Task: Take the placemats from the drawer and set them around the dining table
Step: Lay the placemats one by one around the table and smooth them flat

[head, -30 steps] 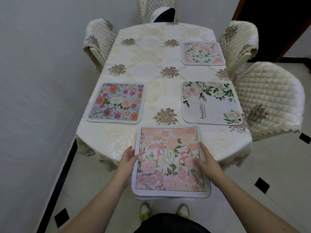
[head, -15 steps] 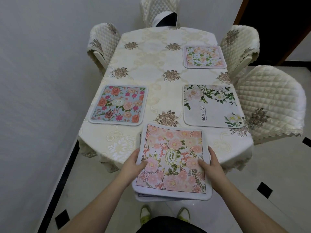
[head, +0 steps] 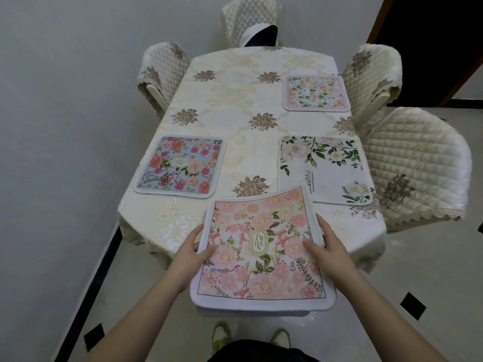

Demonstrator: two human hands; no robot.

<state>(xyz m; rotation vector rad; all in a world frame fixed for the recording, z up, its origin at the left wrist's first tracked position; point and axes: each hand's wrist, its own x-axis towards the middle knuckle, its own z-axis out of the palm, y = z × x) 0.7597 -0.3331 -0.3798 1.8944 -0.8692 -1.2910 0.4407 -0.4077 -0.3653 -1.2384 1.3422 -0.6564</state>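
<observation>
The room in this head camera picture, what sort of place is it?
Most likely a home dining room. A table under a cream floral cloth stands against a wall, quilted-covered chairs ring it, and floral placemats lie at the seats.

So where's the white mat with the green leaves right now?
The white leafy mat lies flat on the table's right side, near the front, in front of the small pink-edged mat and just beyond the pink mat being held.
</observation>
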